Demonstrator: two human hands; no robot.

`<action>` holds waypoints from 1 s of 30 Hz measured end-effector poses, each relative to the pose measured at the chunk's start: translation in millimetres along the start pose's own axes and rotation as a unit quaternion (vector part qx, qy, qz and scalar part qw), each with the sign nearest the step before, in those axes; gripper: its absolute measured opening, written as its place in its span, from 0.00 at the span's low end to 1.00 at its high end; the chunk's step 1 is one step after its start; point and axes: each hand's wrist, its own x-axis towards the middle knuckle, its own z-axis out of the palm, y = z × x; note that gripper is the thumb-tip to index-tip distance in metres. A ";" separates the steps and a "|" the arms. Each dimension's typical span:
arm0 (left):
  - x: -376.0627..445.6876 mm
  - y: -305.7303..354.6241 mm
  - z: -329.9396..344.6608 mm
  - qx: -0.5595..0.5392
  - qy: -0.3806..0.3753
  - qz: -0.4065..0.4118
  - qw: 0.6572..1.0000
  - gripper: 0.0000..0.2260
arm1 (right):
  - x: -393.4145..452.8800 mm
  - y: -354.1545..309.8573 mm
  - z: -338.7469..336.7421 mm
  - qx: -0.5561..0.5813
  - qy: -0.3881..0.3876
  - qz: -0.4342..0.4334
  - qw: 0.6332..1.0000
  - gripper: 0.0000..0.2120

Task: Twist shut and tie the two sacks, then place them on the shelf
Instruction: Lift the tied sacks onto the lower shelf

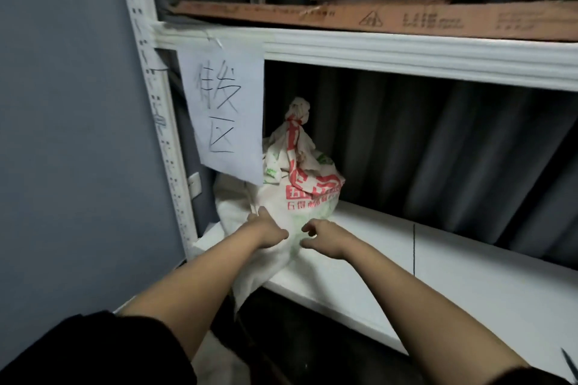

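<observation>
So we've got the tied white woven sack w/ red print (300, 178) sitting on the white shelf board (469, 275), far left corner. Our left hand (269, 233) bunches up its loose cloth low down. Our right hand (322, 236) is off it, fingers loosely curled, holding nothing. Looks soft, floppy, prob heavy. Best hold is the knotted neck or under the bottom.
</observation>
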 end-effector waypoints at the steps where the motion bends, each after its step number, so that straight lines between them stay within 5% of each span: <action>1: -15.7 -0.7 -6.0 0.007 0.000 0.009 1.000 0.40 | -10.1 -4.3 -0.2 0.002 0.001 0.000 1.000 0.23; 9: -145.9 -72.1 -37.6 -0.006 0.018 0.044 0.999 0.37 | -120.9 -66.9 61.9 0.047 -0.059 -0.031 0.997 0.18; 13: -186.5 -133.7 -46.4 -0.022 0.104 0.041 0.994 0.31 | -154.5 -105.8 114.2 0.079 -0.124 -0.086 0.985 0.33; 18: -212.0 -224.8 -45.2 -0.072 0.187 -0.085 0.976 0.25 | -169.6 -143.6 171.4 0.050 -0.118 -0.150 0.980 0.53; 23: -238.3 -282.3 -30.7 -0.121 0.037 -0.068 0.990 0.13 | -168.6 -176.7 213.9 0.020 -0.091 -0.107 0.990 0.62; 26: -239.8 -302.2 -12.7 -0.044 -0.096 -0.065 0.992 0.26 | -166.2 -188.5 235.1 0.011 -0.073 -0.087 0.993 0.62; 30: -227.8 -304.6 8.4 -0.122 -0.124 -0.085 0.981 0.30 | -159.8 -193.0 242.5 -0.030 -0.003 -0.094 0.995 0.54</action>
